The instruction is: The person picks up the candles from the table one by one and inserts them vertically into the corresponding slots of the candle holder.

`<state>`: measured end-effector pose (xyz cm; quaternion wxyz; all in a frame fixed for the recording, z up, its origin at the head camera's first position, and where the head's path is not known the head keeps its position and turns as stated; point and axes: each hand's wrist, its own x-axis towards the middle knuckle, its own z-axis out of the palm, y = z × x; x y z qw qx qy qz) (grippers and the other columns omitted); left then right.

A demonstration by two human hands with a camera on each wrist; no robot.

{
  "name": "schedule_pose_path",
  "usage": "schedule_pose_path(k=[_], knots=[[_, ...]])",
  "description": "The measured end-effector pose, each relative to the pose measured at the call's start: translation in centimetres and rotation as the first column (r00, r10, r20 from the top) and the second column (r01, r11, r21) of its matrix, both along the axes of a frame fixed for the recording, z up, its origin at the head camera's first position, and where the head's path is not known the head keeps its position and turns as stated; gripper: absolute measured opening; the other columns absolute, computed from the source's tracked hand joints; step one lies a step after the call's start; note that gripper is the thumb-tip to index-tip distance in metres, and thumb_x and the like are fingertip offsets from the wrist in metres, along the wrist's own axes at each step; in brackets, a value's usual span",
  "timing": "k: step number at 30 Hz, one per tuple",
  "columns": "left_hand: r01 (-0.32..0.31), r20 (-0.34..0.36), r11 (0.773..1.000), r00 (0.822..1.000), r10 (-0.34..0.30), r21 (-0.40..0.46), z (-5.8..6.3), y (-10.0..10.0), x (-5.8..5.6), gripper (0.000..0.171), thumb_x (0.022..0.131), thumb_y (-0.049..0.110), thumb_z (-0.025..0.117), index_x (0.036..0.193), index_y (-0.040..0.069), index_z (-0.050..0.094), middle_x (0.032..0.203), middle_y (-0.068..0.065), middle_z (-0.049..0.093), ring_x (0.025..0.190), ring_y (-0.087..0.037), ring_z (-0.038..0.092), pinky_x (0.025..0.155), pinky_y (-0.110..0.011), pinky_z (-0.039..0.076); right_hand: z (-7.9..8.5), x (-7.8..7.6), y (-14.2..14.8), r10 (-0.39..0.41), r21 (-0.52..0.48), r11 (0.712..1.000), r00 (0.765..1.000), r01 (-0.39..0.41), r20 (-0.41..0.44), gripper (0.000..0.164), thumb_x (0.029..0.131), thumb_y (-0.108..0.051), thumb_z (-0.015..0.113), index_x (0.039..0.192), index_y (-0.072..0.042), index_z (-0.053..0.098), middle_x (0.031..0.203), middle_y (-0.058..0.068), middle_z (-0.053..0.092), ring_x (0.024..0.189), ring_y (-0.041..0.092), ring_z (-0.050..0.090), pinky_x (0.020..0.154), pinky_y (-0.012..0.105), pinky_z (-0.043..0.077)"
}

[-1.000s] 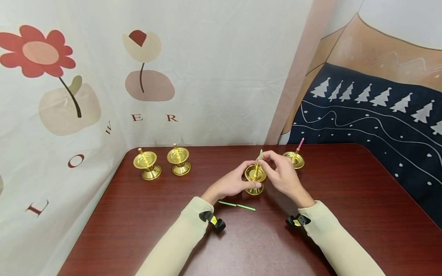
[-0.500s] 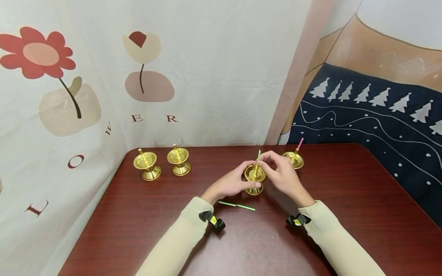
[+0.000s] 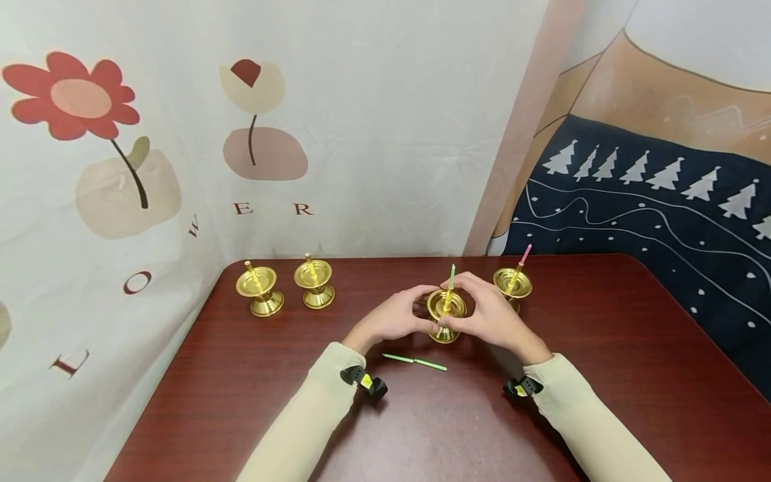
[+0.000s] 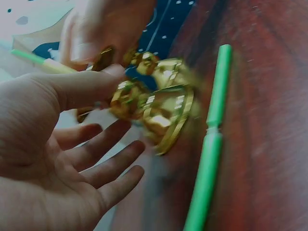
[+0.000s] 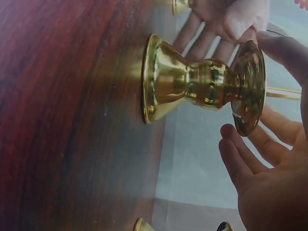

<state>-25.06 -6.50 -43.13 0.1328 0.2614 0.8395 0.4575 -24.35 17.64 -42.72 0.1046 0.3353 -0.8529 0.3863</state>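
Note:
In the head view, a brass candle holder [image 3: 444, 336] stands upright on the table with a thin green candle [image 3: 453, 276] in its socket. My right hand [image 3: 490, 311] curves round the holder's dish, thumb at the front and fingers behind. On the other side is my left hand [image 3: 394, 314], its thumb close to the holder. The left wrist view shows this hand's fingers [image 4: 113, 161] spread and relaxed; whether the thumb touches is unclear. The right wrist view shows the holder's waist [image 5: 209, 84] and flared base. Nearer me, two light green pieces of candle [image 3: 430, 365] lie end to end.
Behind my right hand stands another brass holder with a pink candle [image 3: 526, 254]. Two brass holders [image 3: 257, 284] [image 3: 313, 276] without coloured candles stand at the back left. Printed cloths [image 3: 373, 134] hang along the table's far edge [image 3: 373, 260].
My right hand has let go of the green candle and moved down round the holder's dish. My left hand has drawn slightly back to the left. The candle now stands by itself.

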Motion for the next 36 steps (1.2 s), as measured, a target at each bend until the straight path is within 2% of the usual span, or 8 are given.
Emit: schedule_pose_path(k=[6, 13, 17, 20, 23, 25, 30, 36], knots=[[-0.033, -0.043, 0.998, 0.998, 0.035, 0.048, 2.3, -2.4, -0.5, 0.058, 0.1, 0.017, 0.081, 0.153, 0.003, 0.061, 0.14, -0.013, 0.074, 0.132, -0.029, 0.068, 0.113, -0.047, 0.05, -0.1, 0.1, -0.1, -0.013, 0.019, 1.0, 1.0, 0.013, -0.004, 0.058, 0.079, -0.02, 0.102, 0.128, -0.008, 0.074, 0.122, 0.001, 0.072, 0.115, 0.022, 0.067, 0.098, 0.047, 0.057], [-0.21, -0.089, 0.956, 0.969, 0.232, 0.203, 6.4, -6.5, 0.1, 0.035, 0.104, 0.018, 0.078, 0.138, 0.009, 0.072, 0.128, -0.009, 0.078, 0.12, -0.024, 0.072, 0.107, -0.048, 0.053, 0.2, 0.2, 0.0, -0.072, 0.053, 0.996, 0.997, 0.072, 0.013, 0.057, 0.083, -0.021, 0.1, 0.131, -0.006, 0.073, 0.124, 0.006, 0.073, 0.114, 0.026, 0.066, 0.099, 0.051, 0.053], [-0.344, -0.135, 0.885, 0.906, 0.4, 0.314, 8.1, -8.9, 0.6, 0.033, 0.103, 0.018, 0.079, 0.133, 0.007, 0.073, 0.125, -0.01, 0.078, 0.116, -0.026, 0.072, 0.105, -0.045, 0.055, 0.2, 0.3, 0.1, -0.119, 0.071, 0.99, 0.993, 0.119, -0.009, 0.056, 0.083, -0.021, 0.099, 0.13, -0.005, 0.073, 0.124, 0.008, 0.074, 0.118, 0.03, 0.065, 0.102, 0.058, 0.046], [-0.441, -0.184, 0.82, 0.829, 0.527, 0.364, 8.3, -10.9, 0.5, 0.04, 0.101, 0.021, 0.083, 0.136, 0.004, 0.071, 0.128, -0.01, 0.076, 0.12, -0.027, 0.07, 0.109, -0.042, 0.053, 0.1, 0.3, 0.2, -0.139, 0.074, 0.987, 0.99, 0.14, -0.017, 0.056, 0.084, -0.02, 0.098, 0.131, -0.003, 0.072, 0.125, 0.011, 0.074, 0.118, 0.033, 0.066, 0.102, 0.061, 0.045], [-0.527, -0.203, 0.775, 0.765, 0.611, 0.349, 7.8, -12.8, 0.1, 0.056, 0.099, 0.025, 0.086, 0.145, 0.003, 0.065, 0.14, -0.012, 0.071, 0.136, -0.03, 0.063, 0.118, -0.044, 0.046, 0.0, 0.3, 0.4, -0.154, 0.075, 0.985, 0.988, 0.155, -0.016, 0.057, 0.085, -0.018, 0.096, 0.133, -0.001, 0.071, 0.126, 0.014, 0.074, 0.118, 0.036, 0.066, 0.102, 0.062, 0.046], [-0.584, -0.183, 0.76, 0.745, 0.641, 0.283, 7.3, -14.0, -0.1, 0.071, 0.097, 0.032, 0.087, 0.156, 0.006, 0.057, 0.153, -0.011, 0.064, 0.146, -0.032, 0.054, 0.123, -0.048, 0.04, -0.1, 0.3, 0.4, -0.166, 0.071, 0.983, 0.986, 0.166, -0.016, 0.056, 0.085, -0.016, 0.096, 0.134, 0.0, 0.071, 0.128, 0.016, 0.074, 0.117, 0.037, 0.067, 0.101, 0.061, 0.048], [-0.62, -0.073, 0.783, 0.779, 0.622, 0.05, 5.9, -15.8, -0.8, 0.104, 0.096, 0.04, 0.087, 0.174, 0.007, 0.027, 0.174, -0.013, 0.041, 0.16, -0.04, 0.033, 0.127, -0.06, 0.029, 0.0, 0.2, 0.5, -0.189, 0.058, 0.98, 0.982, 0.189, -0.012, 0.056, 0.085, -0.013, 0.095, 0.134, -0.001, 0.071, 0.129, 0.017, 0.075, 0.116, 0.037, 0.069, 0.096, 0.056, 0.054], [-0.547, 0.065, 0.83, 0.83, 0.555, -0.108, 4.9, -16.2, -1.3, 0.109, 0.098, 0.041, 0.083, 0.177, 0.006, 0.015, 0.178, -0.023, 0.025, 0.163, -0.046, 0.024, 0.128, -0.064, 0.023, 0.4, 0.1, 0.6, -0.204, 0.063, 0.977, 0.979, 0.204, 0.002, 0.06, 0.085, -0.01, 0.094, 0.138, 0.001, 0.068, 0.129, 0.02, 0.075, 0.112, 0.037, 0.071, 0.094, 0.056, 0.057]])
